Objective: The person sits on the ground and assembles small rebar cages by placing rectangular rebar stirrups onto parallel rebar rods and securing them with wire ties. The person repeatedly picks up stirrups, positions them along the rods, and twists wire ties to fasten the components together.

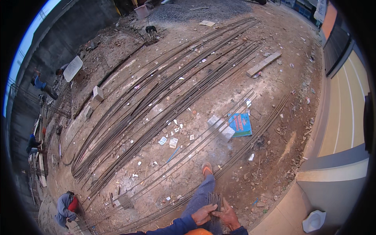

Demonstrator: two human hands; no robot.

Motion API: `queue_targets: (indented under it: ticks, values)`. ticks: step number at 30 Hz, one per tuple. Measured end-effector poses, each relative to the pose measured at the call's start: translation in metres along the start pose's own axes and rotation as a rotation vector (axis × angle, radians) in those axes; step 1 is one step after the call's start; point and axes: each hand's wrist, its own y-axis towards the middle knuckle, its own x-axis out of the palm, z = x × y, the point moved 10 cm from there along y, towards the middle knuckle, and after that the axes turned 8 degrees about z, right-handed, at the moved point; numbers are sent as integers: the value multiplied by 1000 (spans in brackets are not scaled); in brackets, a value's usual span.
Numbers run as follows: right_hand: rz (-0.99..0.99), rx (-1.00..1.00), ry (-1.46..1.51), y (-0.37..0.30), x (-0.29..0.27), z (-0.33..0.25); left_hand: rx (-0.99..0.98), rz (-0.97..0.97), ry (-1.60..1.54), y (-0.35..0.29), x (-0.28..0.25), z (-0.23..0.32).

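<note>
Low in the view, a bundle of short thin metal wires [214, 199] stands roughly upright in front of my leg. My left hand [203, 214] is closed against its left side, fingers pressed on the wires. From the right, my right hand [228, 217] grips the same bundle, its thumb and fingers against it. The lower ends of the wires are hidden by my hands. Just ahead is my outstretched leg with a sandalled foot [207, 169], beside long steel rebars [250, 145] on the ground.
Long rebars [168, 113] lie in bundles across the dirt. A pale block [221, 128] and blue sheet [240, 125] lie ahead, with a wooden plank [264, 64] farther off. A person [64, 209] bends over at lower left; others work by the left wall. A building stands at right.
</note>
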Motion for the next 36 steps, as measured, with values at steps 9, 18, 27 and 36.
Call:
queue_targets:
  ticks: [9,18,27,36]
  values:
    - [86,63,42,113,-7,-175,68,40,203,74,127,179]
    - [57,6,62,219,-45,-330,312,48,443,152,205,312]
    - [102,20,-35,372,-179,-455,329,523,406,279,145,370]
    - [302,32,91,543,-349,-508,263,683,477,618,145,440]
